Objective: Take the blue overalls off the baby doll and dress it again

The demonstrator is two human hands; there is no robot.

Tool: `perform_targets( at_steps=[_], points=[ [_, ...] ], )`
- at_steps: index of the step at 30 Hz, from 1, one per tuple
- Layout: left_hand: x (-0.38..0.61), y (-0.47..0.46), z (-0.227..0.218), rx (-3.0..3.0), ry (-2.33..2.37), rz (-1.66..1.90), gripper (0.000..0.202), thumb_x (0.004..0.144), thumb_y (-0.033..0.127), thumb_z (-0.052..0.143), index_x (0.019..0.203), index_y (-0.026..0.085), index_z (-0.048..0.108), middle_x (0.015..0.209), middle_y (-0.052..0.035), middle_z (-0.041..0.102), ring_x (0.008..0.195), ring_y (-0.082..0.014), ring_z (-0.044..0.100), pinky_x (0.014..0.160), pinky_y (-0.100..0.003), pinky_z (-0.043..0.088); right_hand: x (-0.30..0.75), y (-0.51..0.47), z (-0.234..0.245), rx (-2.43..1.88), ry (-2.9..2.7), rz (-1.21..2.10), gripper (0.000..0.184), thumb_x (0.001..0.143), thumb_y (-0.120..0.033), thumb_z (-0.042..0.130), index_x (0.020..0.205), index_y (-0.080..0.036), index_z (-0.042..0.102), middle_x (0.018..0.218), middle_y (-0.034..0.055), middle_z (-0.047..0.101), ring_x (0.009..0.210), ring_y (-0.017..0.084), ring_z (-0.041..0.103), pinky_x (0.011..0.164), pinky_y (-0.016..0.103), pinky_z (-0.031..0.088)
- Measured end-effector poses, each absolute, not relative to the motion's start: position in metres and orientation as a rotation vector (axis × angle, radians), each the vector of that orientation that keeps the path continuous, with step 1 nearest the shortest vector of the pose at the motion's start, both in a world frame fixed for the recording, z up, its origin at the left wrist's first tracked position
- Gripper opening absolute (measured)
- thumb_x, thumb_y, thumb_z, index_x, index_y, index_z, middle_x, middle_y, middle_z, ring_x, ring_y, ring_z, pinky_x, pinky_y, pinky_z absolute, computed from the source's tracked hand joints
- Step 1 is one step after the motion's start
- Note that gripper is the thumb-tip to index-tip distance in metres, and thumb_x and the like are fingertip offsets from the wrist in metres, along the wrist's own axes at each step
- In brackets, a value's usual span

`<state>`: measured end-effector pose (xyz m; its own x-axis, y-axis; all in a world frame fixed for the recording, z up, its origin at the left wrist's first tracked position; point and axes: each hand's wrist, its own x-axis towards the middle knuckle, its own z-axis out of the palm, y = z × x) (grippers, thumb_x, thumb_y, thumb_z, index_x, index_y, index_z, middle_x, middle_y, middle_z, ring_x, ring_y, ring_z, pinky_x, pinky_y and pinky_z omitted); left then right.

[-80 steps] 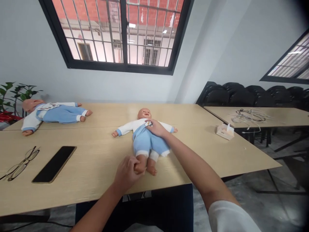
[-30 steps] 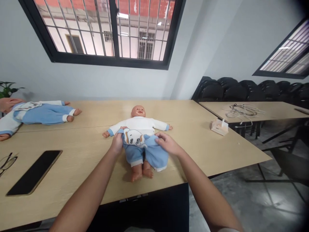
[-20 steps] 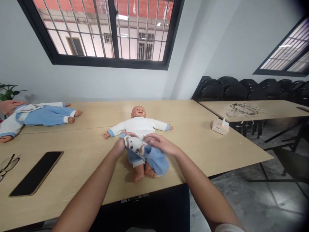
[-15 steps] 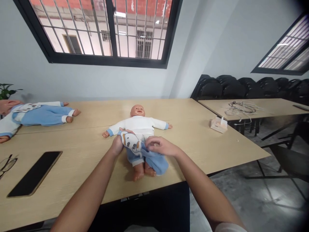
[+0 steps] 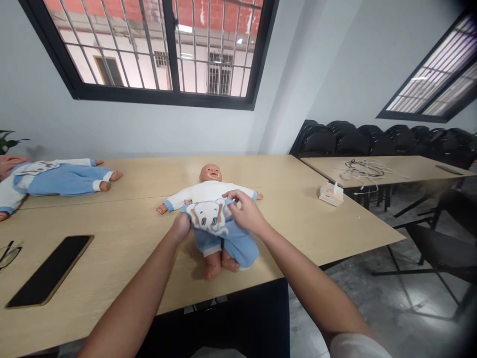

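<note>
A baby doll (image 5: 210, 173) lies on its back on the table, its head toward the window and its arms spread in a white top (image 5: 203, 190) with blue cuffs. Blue doll overalls (image 5: 240, 246) with an elephant face on the bib lie over its lower body. Both bare feet show below one white-hemmed leg; the other leg of the overalls lies loose at the right. My left hand (image 5: 181, 226) grips the bib's left edge. With fingers bent, my right hand (image 5: 246, 211) pinches the bib's upper right edge.
A second doll (image 5: 67, 179) in matching clothes lies at the far left. Nearer are a phone (image 5: 50, 271) and glasses (image 5: 9, 254). A tissue box (image 5: 331, 194) stands at the right. Cables (image 5: 363, 169) lie on another table, with black chairs (image 5: 316, 139) stacked behind.
My right hand has moved up from the bunched cloth to the bib's upper right edge. The bib is now spread flatter, with the whole elephant face showing. My left hand keeps its grip.
</note>
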<state>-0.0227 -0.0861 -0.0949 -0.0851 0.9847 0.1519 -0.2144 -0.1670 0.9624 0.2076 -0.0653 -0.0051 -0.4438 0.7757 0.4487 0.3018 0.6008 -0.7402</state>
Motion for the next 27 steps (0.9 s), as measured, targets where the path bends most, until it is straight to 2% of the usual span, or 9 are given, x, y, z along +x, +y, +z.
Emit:
perform_targets(
  at_steps=[3, 5, 9, 10, 14, 16, 22, 24, 27],
  points=[
    [-0.024, -0.091, -0.092, 1.264, 1.021, 1.410, 0.049, 0.078, 0.063, 0.075, 0.099, 0.018, 0.076, 0.101, -0.0085, 0.078, 0.109, -0.0330, 0.068, 0.097, -0.044, 0.055, 0.205, -0.056, 0.001, -0.936, -1.737, 0.821, 0.013, 0.090, -0.030, 0.050, 0.100, -0.023, 0.054, 0.083, 0.0002, 0.064, 0.079, 0.018, 0.059, 0.080, 0.032, 0.048],
    [-0.019, -0.095, -0.090, 1.367, 0.952, 1.335, 0.055, 0.073, 0.055, 0.083, 0.112, 0.018, 0.073, 0.114, -0.0103, 0.076, 0.115, -0.0346, 0.066, 0.102, -0.046, 0.052, 0.203, -0.053, 0.004, -0.960, -1.726, 0.901, 0.015, 0.089, -0.034, 0.050, 0.098, -0.023, 0.056, 0.072, -0.0025, 0.057, 0.069, 0.017, 0.055, 0.070, 0.029, 0.046],
    [0.002, -0.099, -0.091, 1.606, 0.889, 1.318, 0.082, 0.059, 0.038, 0.096, 0.131, 0.020, 0.062, 0.126, -0.0135, 0.070, 0.120, -0.0352, 0.063, 0.108, -0.049, 0.047, 0.201, -0.053, 0.012, -0.877, -1.981, 0.941, 0.019, 0.088, -0.025, 0.045, 0.090, -0.022, 0.063, 0.084, 0.0010, 0.065, 0.084, 0.019, 0.060, 0.082, 0.031, 0.049],
    [0.007, -0.099, -0.092, 1.665, 0.924, 1.334, 0.075, 0.059, 0.035, 0.095, 0.126, 0.021, 0.065, 0.121, -0.0129, 0.071, 0.117, -0.0350, 0.063, 0.108, -0.050, 0.046, 0.201, -0.054, 0.014, -0.836, -2.066, 0.985, 0.022, 0.087, -0.022, 0.044, 0.089, -0.021, 0.065, 0.087, 0.0015, 0.068, 0.086, 0.020, 0.061, 0.084, 0.032, 0.049],
    [0.016, -0.094, -0.093, 1.815, 1.009, 1.333, 0.012, 0.074, 0.026, 0.080, 0.080, 0.021, 0.071, 0.090, -0.0094, 0.072, 0.099, -0.0330, 0.066, 0.103, -0.050, 0.047, 0.213, -0.058, 0.016, -0.773, -2.363, 1.133, 0.026, 0.085, -0.017, 0.052, 0.100, -0.020, 0.073, 0.100, 0.0028, 0.074, 0.094, 0.021, 0.065, 0.089, 0.034, 0.051],
    [0.014, -0.092, -0.092, 1.770, 1.024, 1.372, 0.004, 0.081, 0.025, 0.071, 0.081, 0.021, 0.070, 0.091, -0.0086, 0.072, 0.099, -0.0314, 0.066, 0.102, -0.049, 0.048, 0.224, -0.059, 0.011, -0.820, -2.429, 1.147, 0.024, 0.085, -0.023, 0.062, 0.106, -0.021, 0.074, 0.105, 0.0030, 0.075, 0.096, 0.023, 0.066, 0.089, 0.036, 0.052],
    [0.008, -0.098, -0.085, 1.425, 1.022, 1.418, 0.036, 0.091, 0.036, 0.065, 0.124, 0.022, 0.068, 0.129, -0.0103, 0.070, 0.125, -0.0304, 0.062, 0.112, -0.048, 0.045, 0.247, -0.054, -0.026, -0.917, -2.220, 1.317, 0.033, 0.085, -0.051, 0.073, 0.097, -0.020, 0.074, 0.096, 0.0032, 0.075, 0.091, 0.025, 0.068, 0.089, 0.040, 0.054],
    [0.009, -0.102, -0.086, 1.502, 0.983, 1.328, 0.050, 0.086, 0.039, 0.074, 0.132, 0.023, 0.065, 0.135, -0.0117, 0.068, 0.128, -0.0319, 0.061, 0.112, -0.048, 0.046, 0.242, -0.051, -0.039, -0.891, -1.944, 1.283, 0.038, 0.085, -0.055, 0.070, 0.100, -0.020, 0.073, 0.103, 0.0050, 0.075, 0.099, 0.026, 0.068, 0.097, 0.043, 0.052],
    [0.011, -0.107, -0.088, 1.697, 0.994, 1.160, 0.076, 0.065, 0.040, 0.092, 0.134, 0.024, 0.064, 0.130, -0.0115, 0.070, 0.121, -0.0363, 0.065, 0.105, -0.049, 0.051, 0.230, -0.049, -0.052, -0.871, -1.642, 1.288, 0.039, 0.085, -0.056, 0.069, 0.100, -0.020, 0.072, 0.108, 0.0064, 0.075, 0.107, 0.027, 0.067, 0.103, 0.044, 0.050]
  ],
)
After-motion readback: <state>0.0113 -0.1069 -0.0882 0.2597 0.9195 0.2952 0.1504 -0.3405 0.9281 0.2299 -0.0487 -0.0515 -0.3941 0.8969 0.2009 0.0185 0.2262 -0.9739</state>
